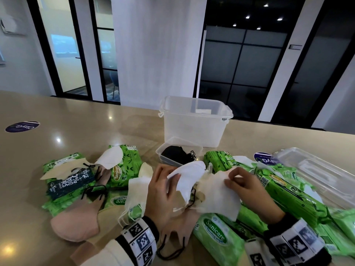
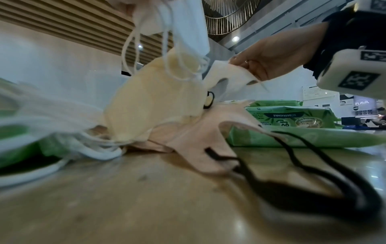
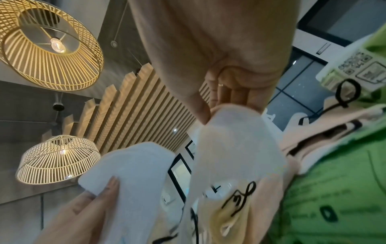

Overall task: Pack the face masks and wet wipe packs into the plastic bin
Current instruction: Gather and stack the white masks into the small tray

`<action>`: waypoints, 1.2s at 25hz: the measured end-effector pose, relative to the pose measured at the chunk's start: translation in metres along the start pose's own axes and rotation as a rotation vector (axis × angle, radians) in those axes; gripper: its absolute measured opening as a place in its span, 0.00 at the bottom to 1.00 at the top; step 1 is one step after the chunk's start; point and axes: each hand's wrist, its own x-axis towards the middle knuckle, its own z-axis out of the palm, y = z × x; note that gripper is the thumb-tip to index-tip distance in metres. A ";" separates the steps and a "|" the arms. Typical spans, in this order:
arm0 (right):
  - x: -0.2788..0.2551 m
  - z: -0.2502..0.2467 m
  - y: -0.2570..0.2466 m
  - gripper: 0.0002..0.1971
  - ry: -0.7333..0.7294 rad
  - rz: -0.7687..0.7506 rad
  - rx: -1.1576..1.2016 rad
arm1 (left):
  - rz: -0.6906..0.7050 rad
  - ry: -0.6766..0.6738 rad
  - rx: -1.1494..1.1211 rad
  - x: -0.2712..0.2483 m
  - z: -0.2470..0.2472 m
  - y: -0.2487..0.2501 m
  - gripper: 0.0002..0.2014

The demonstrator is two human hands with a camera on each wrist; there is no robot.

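White fabric fills both hands right now: the left hand pinches a white mask, fingers curled round its edge, while the right hand nips a second, cream-white mask between thumb and fingertips. Both masks are lifted just above the heap at the near edge of the desk.

How far along? Barely started, by the look of it. The plastic bin stands near the far edge of the desk, well apart from the hands, and through its clear wall only something pale shows near the bottom; what it is cannot be told. A small tray just in front of the bin holds a black mask.

Everything else waits. Green wipe packs lie scattered along the near edge, left and right of the hands. A pink mask sits towards the near left corner, more white and cream ones lie draped over the packs. A clear lid rests by the right edge. Nearly the whole pile has yet to go in.
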 end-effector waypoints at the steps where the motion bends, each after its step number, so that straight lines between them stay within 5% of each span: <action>1: 0.002 -0.006 -0.001 0.03 0.081 -0.037 -0.002 | -0.015 -0.017 -0.008 0.000 0.001 0.000 0.13; 14: 0.007 0.008 -0.045 0.08 0.403 -0.398 -0.004 | -0.114 -0.244 -0.162 -0.008 0.003 0.006 0.19; 18: 0.004 0.025 -0.052 0.09 0.161 -0.426 -0.229 | -0.049 -0.232 -0.152 -0.008 0.004 0.007 0.19; 23: -0.006 0.045 -0.049 0.05 -0.200 -0.402 -0.132 | -0.054 -0.199 -0.161 -0.004 0.004 0.007 0.18; 30: -0.008 0.050 -0.047 0.07 -0.163 -0.367 -0.063 | -0.180 -0.220 -0.023 -0.011 0.005 0.001 0.22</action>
